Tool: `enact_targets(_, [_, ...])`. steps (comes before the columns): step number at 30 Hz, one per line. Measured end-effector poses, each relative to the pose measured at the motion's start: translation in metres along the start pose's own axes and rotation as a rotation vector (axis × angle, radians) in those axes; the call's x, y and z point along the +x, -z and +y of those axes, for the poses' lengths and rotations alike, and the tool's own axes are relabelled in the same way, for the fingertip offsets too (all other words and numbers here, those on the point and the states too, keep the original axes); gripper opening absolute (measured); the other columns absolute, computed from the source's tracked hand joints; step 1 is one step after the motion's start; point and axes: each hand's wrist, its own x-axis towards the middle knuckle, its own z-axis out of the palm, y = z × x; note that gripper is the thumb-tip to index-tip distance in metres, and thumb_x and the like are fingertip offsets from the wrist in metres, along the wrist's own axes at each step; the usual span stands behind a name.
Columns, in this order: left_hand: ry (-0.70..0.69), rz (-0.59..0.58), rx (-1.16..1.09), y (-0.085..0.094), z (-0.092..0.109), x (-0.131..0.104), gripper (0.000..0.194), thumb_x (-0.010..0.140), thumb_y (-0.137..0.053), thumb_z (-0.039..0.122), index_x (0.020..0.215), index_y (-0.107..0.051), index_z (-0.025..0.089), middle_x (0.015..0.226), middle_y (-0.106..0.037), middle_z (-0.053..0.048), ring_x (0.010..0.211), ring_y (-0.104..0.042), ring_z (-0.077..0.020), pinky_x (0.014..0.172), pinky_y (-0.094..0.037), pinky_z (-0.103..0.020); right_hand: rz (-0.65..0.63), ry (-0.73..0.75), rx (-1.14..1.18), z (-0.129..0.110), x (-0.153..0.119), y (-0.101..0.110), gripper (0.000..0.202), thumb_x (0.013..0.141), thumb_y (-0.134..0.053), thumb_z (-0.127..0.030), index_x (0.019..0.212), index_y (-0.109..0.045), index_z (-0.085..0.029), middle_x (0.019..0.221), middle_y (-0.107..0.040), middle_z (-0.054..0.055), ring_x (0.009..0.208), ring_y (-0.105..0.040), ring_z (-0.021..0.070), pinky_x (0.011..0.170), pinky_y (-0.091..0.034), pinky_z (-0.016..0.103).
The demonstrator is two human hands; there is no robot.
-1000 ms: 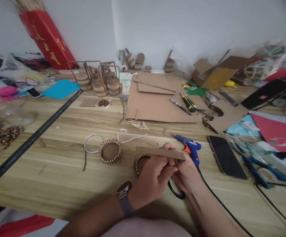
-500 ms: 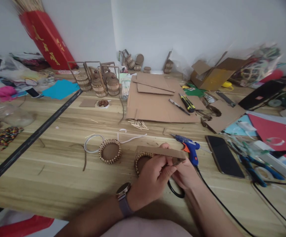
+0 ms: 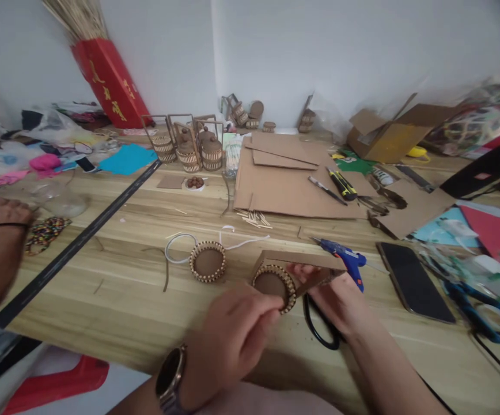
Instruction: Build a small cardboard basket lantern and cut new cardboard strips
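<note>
My left hand [image 3: 239,323], with a watch on its wrist, pinches the near rim of a small round basket [image 3: 272,282] with a cardboard base and a beaded-looking stick wall. My right hand [image 3: 334,297] is closed on a bent cardboard strip [image 3: 306,260] that runs behind the basket; some of its fingers are hidden by the strip. Black scissor handles [image 3: 319,331] lie under my right hand. A second round basket [image 3: 208,262] sits on the table to the left. Beyond my right hand lies a blue glue gun [image 3: 343,253].
A phone [image 3: 414,282] and pliers [image 3: 470,308] lie at the right. Cardboard sheets [image 3: 284,187] bear a utility knife [image 3: 341,183] and a pen [image 3: 328,190]. Finished lidded baskets [image 3: 189,157] stand at the back. Another person's arm [image 3: 3,242] rests at the left.
My left hand has moved off the cardboard strip, down and left to the basket's near rim. My right hand still holds the strip. The view has turned left, showing more of the other person's arm.
</note>
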Motion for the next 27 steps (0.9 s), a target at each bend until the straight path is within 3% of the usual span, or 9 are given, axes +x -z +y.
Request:
enact_targets(2, [0.143, 0.175, -0.013, 0.008, -0.007, 0.001, 0.017, 0.099, -0.048, 0.022, 0.105, -0.064, 0.021, 0.088, -0.067, -0.004, 0.079, -0.061, -0.0155, 0.073, -0.049, -0.027, 0.021, 0.013, -0.010, 0.001, 0.000, 0.002, 0.033, 0.072, -0.074, -0.060, 0.079, -0.074, -0.027, 0.076, -0.073, 0.005, 0.079, -0.069, 0.0257, 0.083, -0.055, 0.044])
enact_targets(4, [0.322, 0.245, -0.109, 0.012, -0.017, 0.010, 0.024, 0.101, -0.043, 0.032, 0.103, -0.064, 0.020, 0.086, -0.064, -0.004, 0.073, -0.059, -0.0145, 0.067, -0.047, -0.026, 0.034, 0.026, -0.023, 0.000, -0.001, 0.002, 0.032, 0.075, -0.072, -0.059, 0.080, -0.073, -0.028, 0.076, -0.072, 0.004, 0.077, -0.068, 0.0246, 0.082, -0.056, 0.044])
enact_targets(7, [0.466, 0.050, -0.312, 0.014, -0.032, 0.028, 0.040, 0.101, -0.039, 0.048, 0.112, -0.063, 0.018, 0.066, -0.053, 0.002, 0.058, -0.051, -0.0128, 0.056, -0.042, -0.024, 0.013, 0.040, -0.044, -0.007, -0.003, -0.004, 0.036, 0.073, -0.073, -0.061, 0.074, -0.071, -0.025, 0.073, -0.068, 0.004, 0.078, -0.065, 0.0236, 0.078, -0.055, 0.041])
enact_targets(11, [0.435, -0.127, -0.425, 0.009, -0.043, 0.041, 0.052, 0.096, -0.040, 0.060, 0.101, -0.066, 0.015, 0.069, -0.055, 0.001, 0.055, -0.043, -0.0110, 0.052, -0.035, -0.023, -0.028, 0.051, -0.049, -0.015, -0.005, -0.017, 0.043, 0.076, -0.069, -0.064, 0.065, -0.067, -0.022, 0.067, -0.059, 0.003, 0.073, -0.060, 0.0209, 0.071, -0.051, 0.035])
enact_targets(16, [0.388, -0.078, -0.426, -0.003, -0.048, 0.036, 0.052, 0.098, -0.036, 0.061, 0.086, -0.061, 0.017, 0.075, -0.057, 0.000, 0.059, -0.042, -0.0111, 0.055, -0.036, -0.024, -0.025, 0.064, -0.027, -0.013, -0.004, -0.024, 0.045, 0.077, -0.068, -0.064, 0.062, -0.062, -0.022, 0.061, -0.050, 0.000, 0.068, -0.054, 0.0187, 0.069, -0.047, 0.034])
enact_targets(20, [0.368, -0.052, -0.372, -0.005, -0.046, 0.036, 0.049, 0.100, -0.032, 0.056, 0.085, -0.058, 0.018, 0.073, -0.055, 0.001, 0.060, -0.045, -0.0117, 0.057, -0.038, -0.024, -0.024, 0.057, -0.003, -0.010, -0.004, -0.025, 0.044, 0.076, -0.070, -0.060, 0.060, -0.060, -0.021, 0.059, -0.047, -0.001, 0.065, -0.050, 0.0181, 0.069, -0.046, 0.035])
enact_targets(24, [0.346, 0.045, -0.182, 0.016, -0.046, 0.031, 0.032, 0.100, -0.042, 0.045, 0.105, -0.060, 0.019, 0.087, -0.064, -0.003, 0.072, -0.056, -0.0149, 0.067, -0.046, -0.027, -0.003, 0.057, 0.038, -0.010, -0.004, -0.023, 0.042, 0.075, -0.072, -0.059, 0.060, -0.061, -0.022, 0.059, -0.046, -0.001, 0.064, -0.049, 0.0173, 0.066, -0.046, 0.033])
enact_targets(27, [0.282, 0.102, 0.219, 0.040, -0.054, 0.016, 0.021, 0.098, -0.049, 0.034, 0.101, -0.064, 0.020, 0.097, -0.068, -0.006, 0.093, -0.059, -0.0219, 0.085, -0.046, -0.036, 0.041, 0.077, 0.102, -0.011, -0.002, -0.019, 0.041, 0.071, -0.077, -0.058, 0.059, -0.060, -0.023, 0.058, -0.045, -0.002, 0.062, -0.047, 0.0157, 0.065, -0.045, 0.029])
